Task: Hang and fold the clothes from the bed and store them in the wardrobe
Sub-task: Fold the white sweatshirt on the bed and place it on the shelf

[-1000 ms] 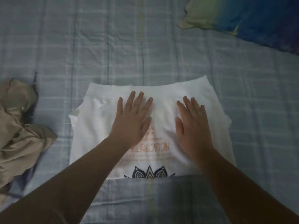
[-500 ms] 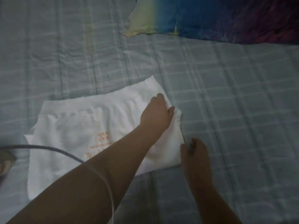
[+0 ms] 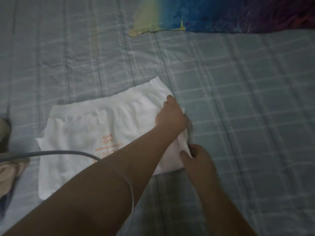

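Note:
A white T-shirt (image 3: 95, 132) with an orange print lies folded flat on the grey checked bed sheet (image 3: 238, 99). My left hand (image 3: 170, 114) reaches across the shirt and grips its right edge near the far corner, fingers curled round the cloth. My right hand (image 3: 196, 155) pinches the same right edge nearer to me, thumb on top of the fabric. The edge between both hands is slightly raised and bunched.
A beige garment (image 3: 8, 160) lies crumpled at the left edge of the view. A blue, green and purple pillow (image 3: 213, 12) lies at the far side of the bed. A thin grey cable (image 3: 68, 153) hangs across my left forearm.
Both hands left the middle of the shirt, where they pressed flat, and moved to its right edge, which they now grip. The view swung right.

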